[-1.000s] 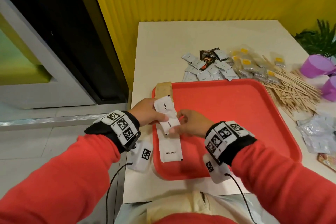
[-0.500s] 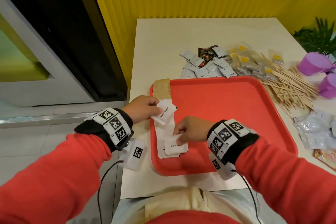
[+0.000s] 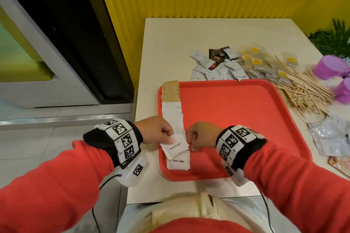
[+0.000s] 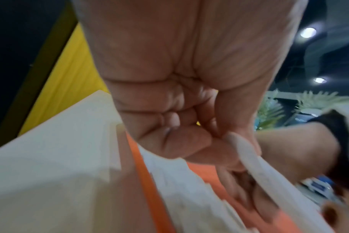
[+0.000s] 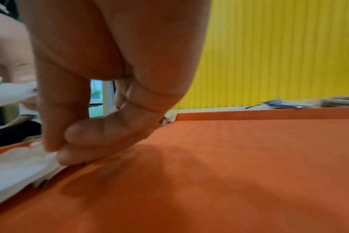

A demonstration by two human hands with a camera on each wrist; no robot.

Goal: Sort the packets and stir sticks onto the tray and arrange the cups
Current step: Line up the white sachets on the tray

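Note:
A red tray (image 3: 236, 119) lies in front of me. Down its left side runs a row of white sugar packets (image 3: 173, 117), with brown packets (image 3: 170, 91) at the far end. My left hand (image 3: 170, 141) pinches one white sugar packet (image 3: 175, 147) between thumb and curled fingers and holds it tilted over the near end of the row. In the left wrist view the left hand (image 4: 223, 137) grips that packet (image 4: 269, 170) by its edge. My right hand (image 3: 191, 145) is curled; in the right wrist view the right hand (image 5: 54, 151) pinches the right edge of the row (image 5: 20, 165).
Beyond the tray lie grey and black coffee packets (image 3: 217, 66) and clear bags with yellow tags (image 3: 261, 64). Right of it are a heap of wooden stir sticks (image 3: 303, 92), two purple cups (image 3: 329, 68), and silver packets (image 3: 329, 138). The table's left edge runs close to the tray.
My right hand let go of the packet it set on the row and moved to the row's right edge. My left hand brought its packet down toward the near end.

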